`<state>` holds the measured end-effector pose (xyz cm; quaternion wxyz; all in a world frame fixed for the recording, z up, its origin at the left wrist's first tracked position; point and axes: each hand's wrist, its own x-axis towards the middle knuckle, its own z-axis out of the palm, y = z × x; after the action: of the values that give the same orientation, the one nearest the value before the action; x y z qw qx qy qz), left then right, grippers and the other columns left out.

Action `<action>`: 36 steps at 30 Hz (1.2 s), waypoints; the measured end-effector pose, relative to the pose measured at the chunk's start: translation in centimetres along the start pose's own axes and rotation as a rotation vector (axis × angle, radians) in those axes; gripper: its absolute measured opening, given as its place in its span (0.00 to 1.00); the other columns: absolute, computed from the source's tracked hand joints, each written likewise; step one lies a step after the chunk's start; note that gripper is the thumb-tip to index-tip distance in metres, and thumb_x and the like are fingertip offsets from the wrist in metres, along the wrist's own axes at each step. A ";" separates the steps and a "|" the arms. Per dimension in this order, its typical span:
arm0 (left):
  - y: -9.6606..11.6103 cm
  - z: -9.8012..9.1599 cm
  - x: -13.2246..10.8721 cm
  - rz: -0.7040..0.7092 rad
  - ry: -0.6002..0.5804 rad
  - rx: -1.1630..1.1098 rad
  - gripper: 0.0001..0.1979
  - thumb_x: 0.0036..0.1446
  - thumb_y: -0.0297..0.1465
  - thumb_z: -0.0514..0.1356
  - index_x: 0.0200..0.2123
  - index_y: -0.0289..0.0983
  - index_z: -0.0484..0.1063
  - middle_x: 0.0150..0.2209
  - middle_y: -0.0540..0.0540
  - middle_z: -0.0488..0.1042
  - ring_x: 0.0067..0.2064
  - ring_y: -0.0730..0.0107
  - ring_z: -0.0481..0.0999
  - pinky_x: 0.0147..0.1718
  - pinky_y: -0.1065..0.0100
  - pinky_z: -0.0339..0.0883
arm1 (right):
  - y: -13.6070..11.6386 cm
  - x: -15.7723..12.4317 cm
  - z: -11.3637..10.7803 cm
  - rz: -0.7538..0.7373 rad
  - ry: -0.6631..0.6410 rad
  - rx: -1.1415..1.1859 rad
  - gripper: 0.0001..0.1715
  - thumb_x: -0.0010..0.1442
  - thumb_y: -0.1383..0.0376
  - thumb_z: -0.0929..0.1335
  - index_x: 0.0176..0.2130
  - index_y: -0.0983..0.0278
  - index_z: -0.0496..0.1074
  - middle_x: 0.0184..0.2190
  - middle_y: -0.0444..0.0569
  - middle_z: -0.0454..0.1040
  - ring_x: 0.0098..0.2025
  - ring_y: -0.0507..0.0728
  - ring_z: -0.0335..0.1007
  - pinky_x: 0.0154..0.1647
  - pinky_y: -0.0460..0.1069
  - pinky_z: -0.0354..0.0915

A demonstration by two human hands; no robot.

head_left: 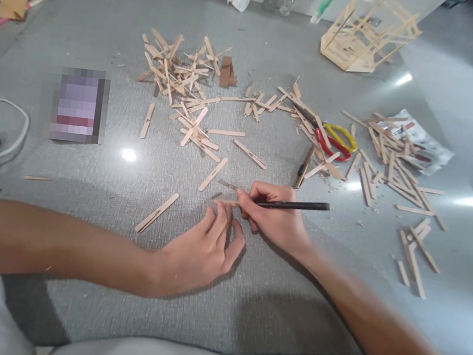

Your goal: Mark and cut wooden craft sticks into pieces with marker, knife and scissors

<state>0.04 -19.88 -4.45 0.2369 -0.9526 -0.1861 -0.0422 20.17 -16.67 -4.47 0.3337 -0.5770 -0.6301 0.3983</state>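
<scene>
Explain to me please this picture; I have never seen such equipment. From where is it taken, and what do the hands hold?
There is no robot here: one camera, worn on a person's head, looks down at that person's bare hands. The right hand holds a thin dark tool; whether it is a knife, I cannot say surely. The left hand has its fingertips at a small wood piece. On the grey table lie many flat sticks and scissors. A wooden frame stands farther back.
</scene>
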 end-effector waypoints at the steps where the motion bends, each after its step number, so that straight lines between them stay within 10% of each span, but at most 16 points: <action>1: 0.0 0.0 0.0 -0.002 0.000 0.003 0.22 0.69 0.31 0.54 0.57 0.20 0.70 0.52 0.24 0.80 0.55 0.43 0.80 0.54 0.52 0.71 | 0.0 0.0 0.0 -0.004 0.000 -0.009 0.29 0.67 0.56 0.71 0.19 0.60 0.61 0.11 0.39 0.65 0.14 0.48 0.58 0.18 0.46 0.56; 36: 0.0 0.0 0.0 -0.004 0.000 -0.014 0.22 0.69 0.32 0.55 0.57 0.18 0.69 0.53 0.20 0.78 0.56 0.41 0.79 0.54 0.52 0.70 | 0.5 -0.1 0.1 0.028 -0.007 0.055 0.27 0.67 0.55 0.71 0.21 0.60 0.62 0.12 0.39 0.67 0.13 0.48 0.60 0.19 0.46 0.59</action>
<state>0.08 -19.89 -4.49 0.2300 -0.9539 -0.1877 -0.0441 20.31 -16.73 -4.95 0.3417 -0.5750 -0.6121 0.4219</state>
